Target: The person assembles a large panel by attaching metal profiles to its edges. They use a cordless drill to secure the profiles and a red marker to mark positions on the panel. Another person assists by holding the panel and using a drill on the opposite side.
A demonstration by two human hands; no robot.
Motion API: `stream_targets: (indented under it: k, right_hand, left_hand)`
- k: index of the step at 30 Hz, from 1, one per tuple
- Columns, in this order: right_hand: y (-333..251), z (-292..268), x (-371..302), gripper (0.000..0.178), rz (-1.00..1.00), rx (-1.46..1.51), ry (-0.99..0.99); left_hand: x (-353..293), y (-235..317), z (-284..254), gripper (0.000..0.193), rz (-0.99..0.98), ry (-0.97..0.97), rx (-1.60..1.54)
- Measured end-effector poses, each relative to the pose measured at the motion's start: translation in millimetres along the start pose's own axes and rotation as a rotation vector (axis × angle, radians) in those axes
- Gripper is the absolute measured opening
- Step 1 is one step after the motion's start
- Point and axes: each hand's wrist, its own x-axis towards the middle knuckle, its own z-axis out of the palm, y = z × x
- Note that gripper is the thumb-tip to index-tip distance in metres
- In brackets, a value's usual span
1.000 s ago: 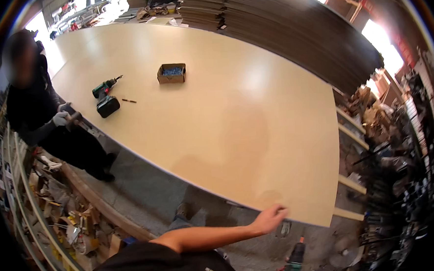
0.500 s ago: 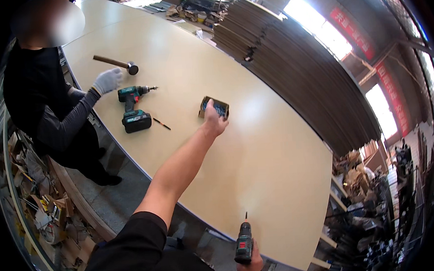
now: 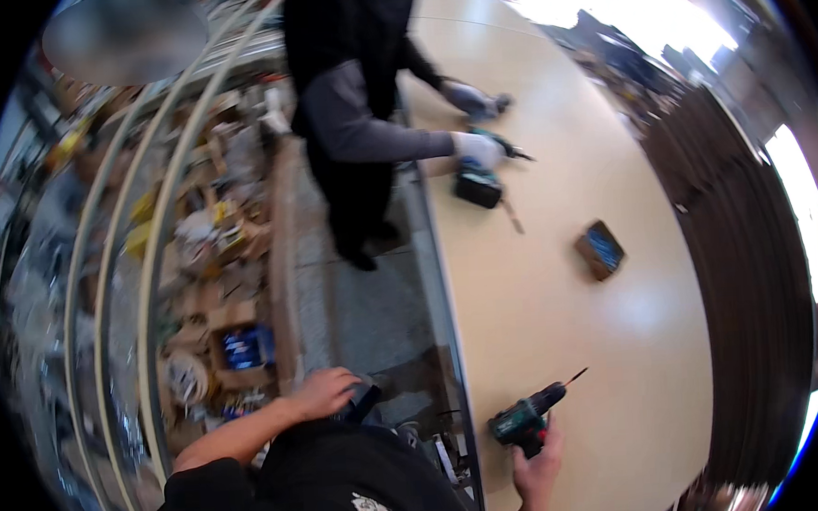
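Half a second ago my left arm was stretched out over the board toward the small box; now my left hand [image 3: 328, 392] is back at my waist, fingers curled down against my dark clothing, touching something dark there that I cannot make out. My right hand [image 3: 535, 457] has brought the green-and-black cordless drill [image 3: 527, 416] up onto the near edge of the large pale wooden board [image 3: 567, 275], fingers wrapped tight around its grip.

The drill rests low on the board, its long axis running from lower left to upper right, the thin bit pointing up and right, toward the board's middle. I judge nothing is driven yet: the surface around the bit looks unmarked, and the bit tip is not pressed in.

The small brown box [image 3: 600, 249] lies well apart, further up the board. Beyond it, a co-worker's gloved hand [image 3: 477, 147] rests on a second drill [image 3: 479, 182].
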Motion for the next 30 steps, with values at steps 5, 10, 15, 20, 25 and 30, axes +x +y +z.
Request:
stream_targets:
  k: [5, 10, 15, 20, 25, 30]
  right_hand:
    - [20.3, 19.8, 61.9, 0.09, -0.041, 0.246, -0.052]
    - [-35.2, 24.4, 103.4, 0.072, -0.21, -0.513, 0.225]
    - [-51.6, 34.0, 134.1, 0.088, 0.2, -0.485, 0.114]
    - [-49.3, 79.4, 139.0, 0.086, 0.049, -0.879, 0.218]
    - [-202.0, 192.7, 180.6, 0.07, -0.217, -0.358, 0.027]
    - [-327.0, 305.8, 224.2, 0.063, -0.346, -0.15, -0.374]
  left_hand:
    - [-117.6, -8.1, -28.4, 0.026, -0.538, 0.46, 0.016]
    - [-155.8, -32.9, 5.6, 0.026, -1.007, 0.731, -0.152]
    - [-155.2, -107.6, 2.3, 0.03, -0.817, 0.517, 0.049]
    - [-101.8, -202.9, -112.4, 0.028, -0.807, 0.698, 0.016]
    - [-62.0, -298.3, -269.4, 0.033, -0.691, 0.842, 0.35]
    - [-24.6, -412.5, -379.9, 0.052, -0.851, 1.043, 0.659]
